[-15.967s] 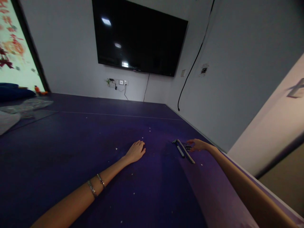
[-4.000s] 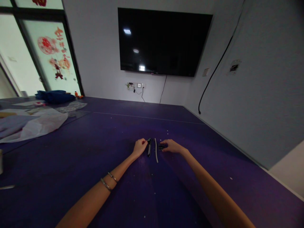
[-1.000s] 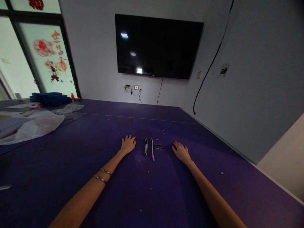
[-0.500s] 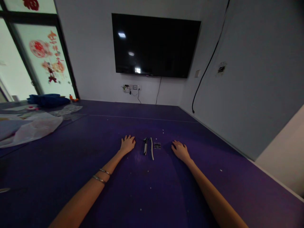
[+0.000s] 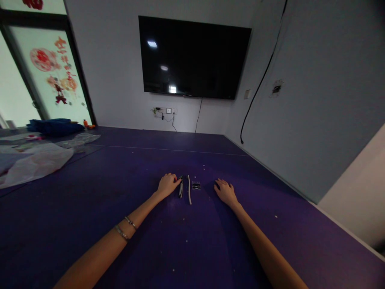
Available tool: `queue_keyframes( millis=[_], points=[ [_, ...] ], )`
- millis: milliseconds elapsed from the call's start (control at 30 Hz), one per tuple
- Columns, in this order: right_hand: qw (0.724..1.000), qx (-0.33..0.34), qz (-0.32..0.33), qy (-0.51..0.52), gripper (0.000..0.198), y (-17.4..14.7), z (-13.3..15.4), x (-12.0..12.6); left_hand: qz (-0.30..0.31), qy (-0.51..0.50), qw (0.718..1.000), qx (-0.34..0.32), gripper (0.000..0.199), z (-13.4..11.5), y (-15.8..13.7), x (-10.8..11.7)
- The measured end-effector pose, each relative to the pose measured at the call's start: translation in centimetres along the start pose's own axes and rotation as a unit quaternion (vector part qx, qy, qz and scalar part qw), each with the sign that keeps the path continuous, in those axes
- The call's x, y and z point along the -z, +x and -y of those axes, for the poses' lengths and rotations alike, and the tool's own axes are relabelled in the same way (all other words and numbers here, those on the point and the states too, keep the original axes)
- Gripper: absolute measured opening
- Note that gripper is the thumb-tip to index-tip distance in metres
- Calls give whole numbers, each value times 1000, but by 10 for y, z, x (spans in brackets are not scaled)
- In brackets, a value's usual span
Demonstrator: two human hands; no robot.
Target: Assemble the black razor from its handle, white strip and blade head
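Note:
My left hand [image 5: 168, 186] is at the left side of a slim black-and-pale hand tool [image 5: 181, 188], its thumb reaching the tool's upper part. Its fingers are bent but apart, and I see no grip; the tool lies flat. To the right of the tool, a thin, pale, slightly curved strip [image 5: 189, 190] lies lengthwise. Beside that strip sits a small clear case [image 5: 196, 185] with dark contents too small to name. My right hand [image 5: 226, 192] rests palm down on the purple tabletop [image 5: 210, 241], fingers spread, apart from the case and holding nothing.
Clear plastic sheeting [image 5: 42, 162] and a dark blue cloth bundle [image 5: 55, 126] lie at the far left, with a small orange object [image 5: 87, 124] nearby. A black cable [image 5: 263, 76] hangs along the wall at right. A television [image 5: 195, 58] hangs above the table's far edge. White specks dot the surface.
My left hand has moved right to the black-and-pale tool, its fingers drawing in from a spread pose. My right hand stays about where it was. The whole view has shifted slightly.

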State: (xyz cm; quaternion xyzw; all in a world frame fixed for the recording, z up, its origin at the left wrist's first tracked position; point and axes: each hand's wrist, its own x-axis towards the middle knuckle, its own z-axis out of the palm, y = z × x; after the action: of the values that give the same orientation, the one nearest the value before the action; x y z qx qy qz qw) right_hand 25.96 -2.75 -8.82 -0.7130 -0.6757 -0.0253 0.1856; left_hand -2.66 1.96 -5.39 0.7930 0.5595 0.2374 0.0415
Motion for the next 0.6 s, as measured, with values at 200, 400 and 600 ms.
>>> queue_keyframes(
  millis=[200,400,600],
  points=[
    [1000,4,0,5,42,-1,1,2,63,11,997,38,32,-20,7,-11],
    [1000,3,-8,7,42,-2,2,3,58,59,996,37,35,-25,10,-17],
    [1000,2,-9,5,42,-2,3,4,50,6,996,74,24,-26,10,-21]
  ],
)
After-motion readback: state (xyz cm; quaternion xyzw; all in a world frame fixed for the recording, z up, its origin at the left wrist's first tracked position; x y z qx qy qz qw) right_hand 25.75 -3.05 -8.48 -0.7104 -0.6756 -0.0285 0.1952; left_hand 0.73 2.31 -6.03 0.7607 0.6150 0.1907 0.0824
